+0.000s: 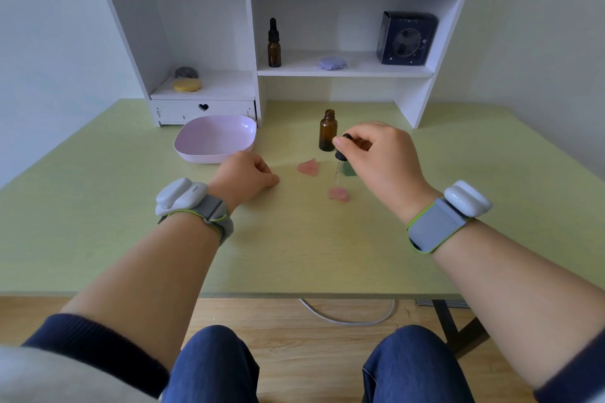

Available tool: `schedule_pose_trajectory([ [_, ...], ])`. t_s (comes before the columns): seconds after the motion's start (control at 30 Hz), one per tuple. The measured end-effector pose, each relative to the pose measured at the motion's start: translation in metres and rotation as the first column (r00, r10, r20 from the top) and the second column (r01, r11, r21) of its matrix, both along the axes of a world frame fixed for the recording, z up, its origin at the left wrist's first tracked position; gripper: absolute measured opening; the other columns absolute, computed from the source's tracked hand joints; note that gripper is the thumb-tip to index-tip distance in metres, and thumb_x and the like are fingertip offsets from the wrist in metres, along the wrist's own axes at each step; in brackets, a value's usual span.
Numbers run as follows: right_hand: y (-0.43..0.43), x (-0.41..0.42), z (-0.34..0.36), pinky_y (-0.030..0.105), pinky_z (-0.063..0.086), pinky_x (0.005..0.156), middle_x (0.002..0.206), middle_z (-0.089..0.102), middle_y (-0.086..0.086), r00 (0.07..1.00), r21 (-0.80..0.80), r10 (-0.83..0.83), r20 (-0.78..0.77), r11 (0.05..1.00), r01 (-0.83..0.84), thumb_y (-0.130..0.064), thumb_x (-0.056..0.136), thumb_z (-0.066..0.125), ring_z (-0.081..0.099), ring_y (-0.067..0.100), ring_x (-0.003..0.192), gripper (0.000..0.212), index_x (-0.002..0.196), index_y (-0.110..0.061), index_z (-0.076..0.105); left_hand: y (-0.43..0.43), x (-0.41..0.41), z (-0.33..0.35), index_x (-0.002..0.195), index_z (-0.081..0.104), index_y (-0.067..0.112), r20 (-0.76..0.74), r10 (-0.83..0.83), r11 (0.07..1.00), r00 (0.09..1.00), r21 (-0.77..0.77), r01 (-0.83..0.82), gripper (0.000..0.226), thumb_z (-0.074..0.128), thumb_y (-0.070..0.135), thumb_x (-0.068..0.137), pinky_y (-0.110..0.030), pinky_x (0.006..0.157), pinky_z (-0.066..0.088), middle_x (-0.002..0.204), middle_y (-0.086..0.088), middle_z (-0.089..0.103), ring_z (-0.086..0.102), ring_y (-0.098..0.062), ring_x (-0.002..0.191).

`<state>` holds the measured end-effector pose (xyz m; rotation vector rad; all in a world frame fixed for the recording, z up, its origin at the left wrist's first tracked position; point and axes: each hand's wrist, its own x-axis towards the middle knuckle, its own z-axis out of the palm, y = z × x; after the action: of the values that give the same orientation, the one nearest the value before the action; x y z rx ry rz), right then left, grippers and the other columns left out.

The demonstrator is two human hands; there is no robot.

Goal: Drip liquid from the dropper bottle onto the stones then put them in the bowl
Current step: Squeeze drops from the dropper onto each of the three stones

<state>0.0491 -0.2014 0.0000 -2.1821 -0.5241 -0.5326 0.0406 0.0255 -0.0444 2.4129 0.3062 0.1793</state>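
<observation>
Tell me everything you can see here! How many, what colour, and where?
table: one, light green, under everything
bowl: one, pink, on the table, left of the stones
open bottle: one, brown, upright behind the stones
dropper: one, black bulb with a clear tube, over the stones
pink stones: two, on the table, apart; the nearer one
green stone: one, partly hidden behind the dropper
shelf unit: one, white, at the table's back
capped bottle: one, brown, middle shelf
box: one, dark blue, same shelf
wristbands: two, grey
left hand: rests on the table, fingers curled
right hand: pinches the dropper
</observation>
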Motion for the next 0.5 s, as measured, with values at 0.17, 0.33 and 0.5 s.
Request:
schedule_pose_trajectory([
  [0.17, -0.002, -0.001, 0.001, 0.041, 0.053, 0.069, 0.075, 0.072, 0.002, 1.000, 0.020, -0.006, 0.009, 1.000, 0.006, -0.025, 0.087, 0.064, 0.063, 0.022, 0.074, 0.023, 0.069, -0.013, 0.071, -0.001, 0.000, 0.001, 0.081, 0.068, 0.013, 0.000, 0.003, 1.000, 1.000, 0.002, -0.003, 0.014, 0.072, 0.026, 0.081, -0.022, 0.054, 0.042, 0.072, 0.006, 0.059, 0.053, -0.010, 0.064],
  [0.33, -0.007, 0.000, 0.002, 0.041, 0.054, 0.068, 0.073, 0.072, -0.001, 1.000, 0.045, -0.018, 0.005, 0.999, 0.018, -0.026, 0.086, 0.064, 0.065, 0.020, 0.072, 0.022, 0.068, -0.014, 0.070, -0.001, 0.000, 0.001, 0.082, 0.069, 0.013, 0.000, 0.001, 1.000, 1.000, 0.005, -0.001, 0.014, 0.072, 0.026, 0.081, -0.022, 0.053, 0.040, 0.073, 0.006, 0.059, 0.052, -0.009, 0.064],
  [0.5, -0.011, 0.001, 0.002, 0.038, 0.054, 0.067, 0.072, 0.072, -0.003, 0.999, 0.037, -0.031, 0.013, 0.999, 0.030, -0.026, 0.086, 0.064, 0.064, 0.018, 0.071, 0.022, 0.068, -0.014, 0.070, -0.001, 0.000, 0.001, 0.082, 0.069, 0.013, -0.001, 0.000, 1.000, 1.000, 0.009, 0.000, 0.014, 0.072, 0.026, 0.080, -0.022, 0.053, 0.041, 0.073, 0.006, 0.059, 0.052, -0.011, 0.065],
])
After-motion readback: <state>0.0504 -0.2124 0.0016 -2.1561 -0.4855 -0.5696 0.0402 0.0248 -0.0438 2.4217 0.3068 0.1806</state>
